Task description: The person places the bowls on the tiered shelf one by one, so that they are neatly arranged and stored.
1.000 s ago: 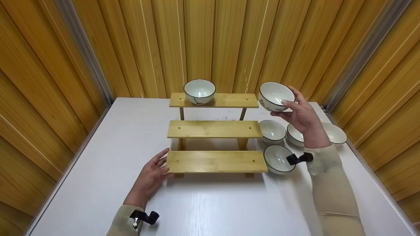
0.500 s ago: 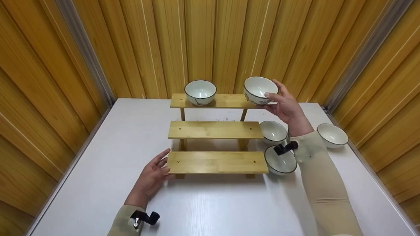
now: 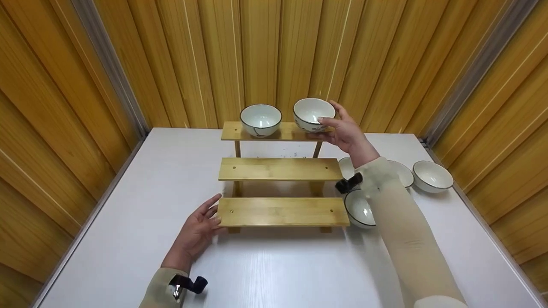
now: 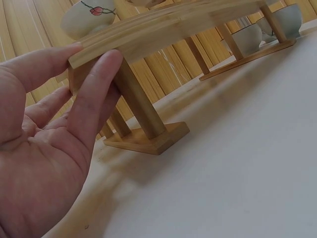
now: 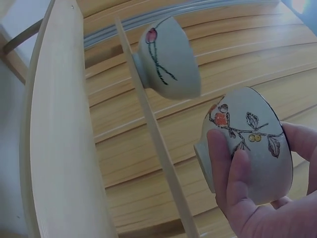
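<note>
I read this as mid-placement: right hand [image 3: 347,133] grips a white bowl [image 3: 314,114] by its side, fingers curled round the wall, holding it just over the right part of the top shelf [image 3: 278,131] of the three-tier bamboo rack [image 3: 280,169]. From the right wrist view the foot looks not quite seated, bowl tilted, so I'd call it hovering, not set. Another bowl [image 3: 260,119] already sits on the top shelf to the left, near but apart. Left hand [image 3: 198,231] lies flat, fingers straight, fingertips [image 4: 106,62] against the left end of the bottom shelf [image 3: 282,211], steadying the rack. Next move, in my judgement: level the bowl, lower it until the foot sits flat, keep clear of the neighbour, then release. Versus a second ago: the bowl has travelled left from off the rack's right end to above the shelf; left hand unchanged. Spare bowls [image 3: 432,176] remain on the white table [image 3: 128,239] right of the rack, partly hidden by the sleeve [image 3: 402,239].
</note>
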The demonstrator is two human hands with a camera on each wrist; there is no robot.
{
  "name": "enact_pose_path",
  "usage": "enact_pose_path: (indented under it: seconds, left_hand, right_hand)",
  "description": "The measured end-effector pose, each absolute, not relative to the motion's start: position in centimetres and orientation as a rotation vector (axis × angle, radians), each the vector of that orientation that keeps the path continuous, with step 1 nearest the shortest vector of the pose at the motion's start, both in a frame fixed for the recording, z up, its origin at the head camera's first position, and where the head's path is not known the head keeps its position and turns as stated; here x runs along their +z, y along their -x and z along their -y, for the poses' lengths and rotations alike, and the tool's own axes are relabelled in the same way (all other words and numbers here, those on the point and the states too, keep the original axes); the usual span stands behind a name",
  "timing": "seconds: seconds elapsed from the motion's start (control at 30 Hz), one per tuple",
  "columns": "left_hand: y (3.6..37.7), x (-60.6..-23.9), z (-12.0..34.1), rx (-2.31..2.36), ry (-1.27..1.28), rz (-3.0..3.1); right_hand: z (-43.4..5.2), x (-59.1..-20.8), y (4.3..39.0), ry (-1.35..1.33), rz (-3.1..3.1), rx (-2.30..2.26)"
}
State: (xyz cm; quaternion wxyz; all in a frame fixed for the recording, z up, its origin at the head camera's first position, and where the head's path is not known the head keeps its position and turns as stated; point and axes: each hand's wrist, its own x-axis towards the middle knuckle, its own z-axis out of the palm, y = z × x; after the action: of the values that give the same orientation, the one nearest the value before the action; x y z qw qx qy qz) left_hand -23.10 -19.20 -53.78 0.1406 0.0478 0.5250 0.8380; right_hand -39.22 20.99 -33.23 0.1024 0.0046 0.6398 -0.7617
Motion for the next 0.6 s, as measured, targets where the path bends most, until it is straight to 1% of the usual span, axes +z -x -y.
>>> enact_pose_path:
  seconds: [0.27,0.6]
  left_hand:
    - [23.2,-53.8,19.0,2.413,-0.164,-1.523]
    - [23.2,-54.0,19.0,2.421,-0.164,-1.507]
  right_hand:
    - [-19.1,-33.9,40.0,-0.057,-1.921,-2.224]
    - [-18.6,-34.8,40.5,-0.084,-1.908,-2.216]
